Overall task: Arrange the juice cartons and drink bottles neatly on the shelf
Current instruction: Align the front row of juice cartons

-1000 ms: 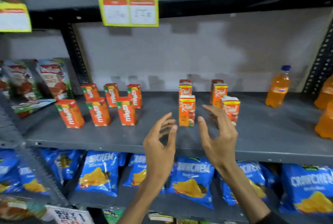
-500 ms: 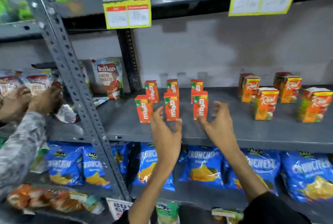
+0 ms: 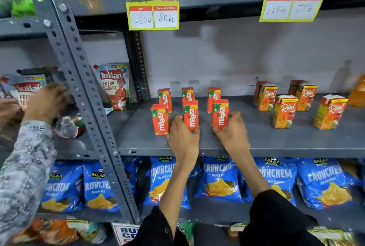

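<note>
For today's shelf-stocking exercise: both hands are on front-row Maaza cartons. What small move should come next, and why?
Probably slide the middle carton in the left hand and the right carton in the right hand forward, level with the left carton, which sits slightly nearer the shelf edge.

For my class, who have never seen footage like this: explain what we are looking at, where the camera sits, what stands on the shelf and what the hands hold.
The camera is worn on a person's head, looking down at their bare hands. The grey shelf carries six small red Maaza cartons in two rows, and larger Real cartons to the right. The left hand grips the front middle Maaza carton; the right hand grips the front right Maaza carton. Blue crisp bags lie on the shelf below. At far left, another person's hand reaches into the neighbouring bay.
</note>
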Demonstrator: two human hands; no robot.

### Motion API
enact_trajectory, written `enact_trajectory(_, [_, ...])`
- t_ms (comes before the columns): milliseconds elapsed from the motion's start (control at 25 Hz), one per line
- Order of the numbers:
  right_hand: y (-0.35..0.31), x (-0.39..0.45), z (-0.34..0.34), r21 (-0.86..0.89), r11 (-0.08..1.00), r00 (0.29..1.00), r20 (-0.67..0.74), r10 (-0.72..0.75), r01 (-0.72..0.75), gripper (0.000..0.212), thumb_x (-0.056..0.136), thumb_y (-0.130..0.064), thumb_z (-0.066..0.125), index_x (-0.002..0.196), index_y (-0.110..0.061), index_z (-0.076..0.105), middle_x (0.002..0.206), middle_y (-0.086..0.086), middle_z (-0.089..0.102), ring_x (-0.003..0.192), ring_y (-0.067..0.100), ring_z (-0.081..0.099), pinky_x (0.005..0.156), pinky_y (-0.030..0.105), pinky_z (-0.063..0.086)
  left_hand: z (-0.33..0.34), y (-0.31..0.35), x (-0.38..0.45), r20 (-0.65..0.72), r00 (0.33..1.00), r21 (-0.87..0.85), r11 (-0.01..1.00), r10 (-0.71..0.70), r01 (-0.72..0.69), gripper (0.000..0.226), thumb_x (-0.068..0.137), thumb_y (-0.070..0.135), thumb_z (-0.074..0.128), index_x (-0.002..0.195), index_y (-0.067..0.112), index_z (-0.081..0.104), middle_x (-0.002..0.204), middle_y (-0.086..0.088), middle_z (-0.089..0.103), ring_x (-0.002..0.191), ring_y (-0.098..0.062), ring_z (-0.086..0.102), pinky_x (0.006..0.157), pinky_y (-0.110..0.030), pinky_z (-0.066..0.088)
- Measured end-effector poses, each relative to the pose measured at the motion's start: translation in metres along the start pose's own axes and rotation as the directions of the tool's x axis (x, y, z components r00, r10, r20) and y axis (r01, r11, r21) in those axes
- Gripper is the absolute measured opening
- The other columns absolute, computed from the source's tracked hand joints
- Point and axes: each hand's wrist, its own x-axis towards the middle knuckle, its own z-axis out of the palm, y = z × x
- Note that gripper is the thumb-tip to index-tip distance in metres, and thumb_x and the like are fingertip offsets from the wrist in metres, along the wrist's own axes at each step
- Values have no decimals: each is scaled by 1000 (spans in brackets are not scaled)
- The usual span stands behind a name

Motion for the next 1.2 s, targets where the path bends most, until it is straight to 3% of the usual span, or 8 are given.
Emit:
enact_trajectory(320, [-6,-12,3,-120,990,994,-65,-86,78,58,79,-45,75,115,-11,46,114,15,64,104,36,65,86,51,55,4,-7,-6,-66,995,18,997,72,-71,45,82,42,76,117,18,60,109,2,71,102,-20,69,90,-42,56])
enact_trajectory(800, [-2,-9,5,-93,990,994,-41,-106,102,59,79,-42,75,119,-11,44,112,16,67,104,37,66,87,51,56,4,-7,-8,-79,992,33,995,96,-94,42,84,40,75,117,16,63,107,1,73,101,-20,70,90,-42,57])
enact_trajectory(960, [7,-11,-6,32,995,994,-48,-97,98,68,81,-42,76,132,-14,40,116,14,65,104,31,65,86,47,57,6,-12,-13,-110,991,-18,997,72,-74,61,85,44,75,136,17,55,120,0,69,109,-20,67,92,-41,57])
enact_trajectory(1040, [22,-14,-21,124,982,984,-122,-128,143,57,85,-38,72,130,-16,45,113,9,66,98,24,65,85,44,57,8,-10,-28,-212,975,-175,979,68,-106,60,85,39,78,138,21,55,114,2,65,98,-16,64,86,-38,58])
enact_trajectory(1120, [45,-13,-46,158,970,964,-217,-151,188,40,89,-29,67,124,-18,51,106,4,66,91,19,65,82,39,58,19,2,-50,-335,931,-254,938,143,-235,43,85,26,79,124,16,64,98,0,63,85,-21,62,80,-44,57])
enact_trajectory(1200, [71,-5,-76,177,960,943,-292,-159,217,28,91,-21,63,117,-18,54,101,3,65,85,18,65,76,32,58,37,29,-74,-369,903,-285,898,220,-335,25,86,18,77,110,16,69,88,0,63,78,-25,62,74,-49,55])
